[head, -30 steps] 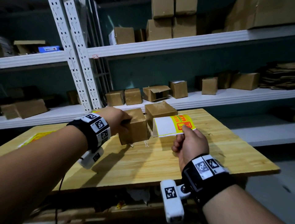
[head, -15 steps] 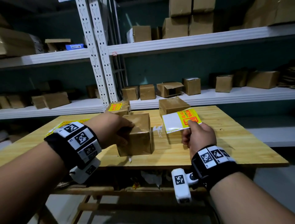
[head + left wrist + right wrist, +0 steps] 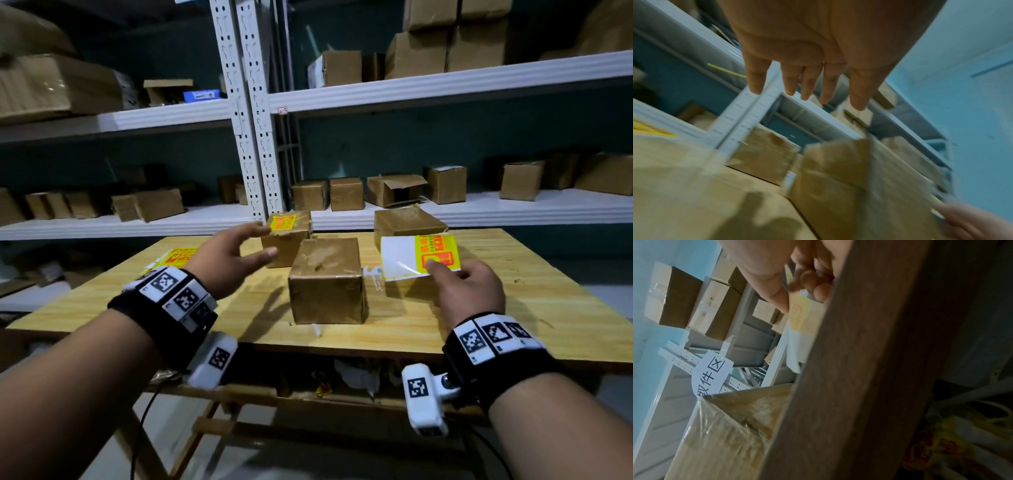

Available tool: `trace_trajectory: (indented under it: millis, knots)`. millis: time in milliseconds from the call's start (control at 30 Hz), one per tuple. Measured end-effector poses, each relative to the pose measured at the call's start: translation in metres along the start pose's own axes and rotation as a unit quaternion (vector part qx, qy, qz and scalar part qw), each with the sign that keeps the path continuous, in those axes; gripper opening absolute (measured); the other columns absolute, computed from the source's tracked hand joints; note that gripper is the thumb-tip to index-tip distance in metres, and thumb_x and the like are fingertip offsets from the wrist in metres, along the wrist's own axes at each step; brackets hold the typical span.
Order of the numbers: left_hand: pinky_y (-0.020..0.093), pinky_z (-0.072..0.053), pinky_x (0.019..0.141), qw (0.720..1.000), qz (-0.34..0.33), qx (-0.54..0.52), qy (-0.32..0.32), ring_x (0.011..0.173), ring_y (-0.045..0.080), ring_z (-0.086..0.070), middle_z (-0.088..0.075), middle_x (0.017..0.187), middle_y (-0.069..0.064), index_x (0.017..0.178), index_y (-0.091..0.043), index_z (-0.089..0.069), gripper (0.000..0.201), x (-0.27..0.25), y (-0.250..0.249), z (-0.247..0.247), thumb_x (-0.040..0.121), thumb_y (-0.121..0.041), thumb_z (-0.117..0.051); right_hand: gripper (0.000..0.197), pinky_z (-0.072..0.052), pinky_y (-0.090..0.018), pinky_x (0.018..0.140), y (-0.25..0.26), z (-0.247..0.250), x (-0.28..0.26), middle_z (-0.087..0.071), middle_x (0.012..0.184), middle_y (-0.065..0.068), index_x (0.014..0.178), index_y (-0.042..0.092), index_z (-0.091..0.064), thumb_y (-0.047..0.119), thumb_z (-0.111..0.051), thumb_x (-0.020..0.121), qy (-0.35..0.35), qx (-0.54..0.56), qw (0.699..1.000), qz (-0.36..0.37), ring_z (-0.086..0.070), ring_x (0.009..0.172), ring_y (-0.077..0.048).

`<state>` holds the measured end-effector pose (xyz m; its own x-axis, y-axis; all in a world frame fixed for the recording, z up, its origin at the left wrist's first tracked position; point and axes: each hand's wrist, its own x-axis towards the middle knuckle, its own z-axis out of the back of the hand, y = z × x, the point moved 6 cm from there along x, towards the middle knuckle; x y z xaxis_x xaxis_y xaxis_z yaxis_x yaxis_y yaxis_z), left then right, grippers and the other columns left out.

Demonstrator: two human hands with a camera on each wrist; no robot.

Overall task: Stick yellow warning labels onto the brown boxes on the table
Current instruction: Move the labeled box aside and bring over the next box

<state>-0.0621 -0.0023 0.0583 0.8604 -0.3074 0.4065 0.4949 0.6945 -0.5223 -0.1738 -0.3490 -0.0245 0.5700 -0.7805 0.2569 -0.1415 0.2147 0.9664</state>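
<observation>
From the head view, the left hand (image 3: 228, 261) hovers spread and empty near the labelled box (image 3: 287, 240), while the right hand (image 3: 468, 287) pinches a label sheet (image 3: 416, 255) right of the plain box (image 3: 326, 281) on the table (image 3: 513, 308). Only the right wrist view shows fingers (image 3: 813, 282) curled beneath the sheet.

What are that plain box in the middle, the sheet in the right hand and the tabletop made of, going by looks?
The middle box looks like brown cardboard wrapped in clear tape or film: glossy wrinkled patches show on its top. The label sheet pinched by the right hand seems glossy paper backing, white where bare, with a printed yellow sticker. The table appears to be pale wood boards, with visible grain and seams.
</observation>
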Motion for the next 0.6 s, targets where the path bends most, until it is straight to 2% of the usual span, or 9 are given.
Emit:
trace_trajectory:
  millis: [67, 100, 167, 267, 333, 433, 500, 533, 600]
  knots:
    - [0.042, -0.049, 0.108, 0.997, 0.070, -0.021, -0.040, 0.127, 0.024, -0.063, -0.069, 0.135, 0.004, 0.129, -0.023, -0.070, 0.041, 0.013, 0.030, 0.016, 0.091, -0.037, -0.074, 0.041, -0.037, -0.034, 0.066, 0.002, 0.009, -0.002, -0.057, 0.079, -0.004, 0.092, 0.013, -0.053, 0.038, -0.082, 0.077, -0.041, 0.005, 0.999, -0.010, -0.055, 0.073, -0.032]
    - [0.037, -0.051, 0.101, 0.993, 0.100, -0.032, -0.051, 0.119, 0.027, -0.067, -0.073, 0.127, 0.007, 0.126, -0.019, -0.072, 0.037, 0.018, 0.043, 0.022, 0.091, -0.033, -0.075, 0.045, -0.033, -0.031, 0.067, 0.004, 0.012, -0.004, -0.055, 0.086, -0.005, 0.097, 0.015, -0.049, 0.033, -0.084, 0.077, -0.058, 0.004, 0.998, -0.011, -0.051, 0.075, -0.029]
    - [0.027, -0.046, 0.084, 0.985, 0.157, -0.030, -0.057, 0.099, 0.025, -0.067, -0.074, 0.115, 0.010, 0.123, -0.012, -0.074, 0.033, 0.026, 0.065, 0.029, 0.093, -0.026, -0.074, 0.049, -0.032, -0.029, 0.071, 0.005, 0.015, -0.005, -0.054, 0.098, -0.007, 0.102, 0.017, -0.045, 0.027, -0.086, 0.076, -0.073, -0.001, 0.997, 0.001, -0.051, 0.080, -0.027]
    - [0.027, -0.042, 0.079, 0.976, 0.211, -0.006, -0.046, 0.085, 0.021, -0.059, -0.072, 0.106, 0.010, 0.119, -0.010, -0.076, 0.030, 0.035, 0.092, 0.035, 0.093, -0.024, -0.075, 0.048, -0.035, -0.028, 0.075, 0.000, 0.013, -0.003, -0.059, 0.104, -0.007, 0.105, 0.020, -0.050, 0.021, -0.087, 0.073, -0.072, 0.006, 0.997, 0.013, -0.057, 0.088, -0.027]
    - [0.027, -0.043, 0.080, 0.973, 0.227, 0.010, -0.033, 0.083, 0.023, -0.060, -0.072, 0.103, 0.011, 0.117, -0.010, -0.077, 0.030, 0.039, 0.105, 0.035, 0.091, -0.025, -0.077, 0.048, -0.036, -0.027, 0.076, -0.001, 0.012, -0.002, -0.059, 0.105, -0.004, 0.110, 0.019, -0.055, 0.016, -0.086, 0.074, -0.066, 0.014, 0.998, 0.010, -0.058, 0.091, -0.025]
    - [0.028, -0.043, 0.084, 0.976, 0.210, 0.060, -0.011, 0.092, 0.023, -0.063, -0.076, 0.112, 0.009, 0.114, -0.015, -0.079, 0.029, 0.042, 0.107, 0.031, 0.091, -0.031, -0.076, 0.060, -0.039, -0.028, 0.074, -0.001, 0.013, -0.002, -0.058, 0.110, -0.001, 0.123, 0.023, -0.055, 0.012, -0.087, 0.073, -0.053, 0.038, 0.998, -0.004, -0.059, 0.093, -0.022]
    - [0.029, -0.045, 0.081, 0.978, 0.200, 0.061, -0.005, 0.089, 0.022, -0.063, -0.074, 0.106, 0.006, 0.113, -0.018, -0.079, 0.027, 0.042, 0.101, 0.025, 0.091, -0.033, -0.075, 0.068, -0.043, -0.024, 0.070, -0.003, 0.011, 0.001, -0.062, 0.113, 0.001, 0.130, 0.025, -0.053, 0.009, -0.087, 0.073, -0.032, 0.063, 0.997, -0.014, -0.063, 0.095, -0.021]
    - [0.028, -0.045, 0.078, 0.979, 0.197, 0.053, -0.004, 0.083, 0.020, -0.063, -0.073, 0.101, 0.004, 0.112, -0.019, -0.079, 0.026, 0.042, 0.097, 0.022, 0.092, -0.033, -0.075, 0.069, -0.046, -0.024, 0.072, -0.004, 0.009, 0.002, -0.066, 0.112, 0.001, 0.131, 0.025, -0.054, 0.008, -0.087, 0.073, -0.017, 0.077, 0.997, -0.019, -0.066, 0.095, -0.020]
    - [0.026, -0.046, 0.070, 0.981, 0.193, 0.016, -0.004, 0.074, 0.016, -0.062, -0.073, 0.097, 0.004, 0.110, -0.019, -0.078, 0.023, 0.043, 0.089, 0.016, 0.091, -0.032, -0.076, 0.060, -0.054, -0.031, 0.084, -0.007, 0.005, 0.005, -0.075, 0.109, 0.000, 0.127, 0.024, -0.063, 0.012, -0.086, 0.073, 0.008, 0.080, 0.996, -0.023, -0.072, 0.092, -0.020]
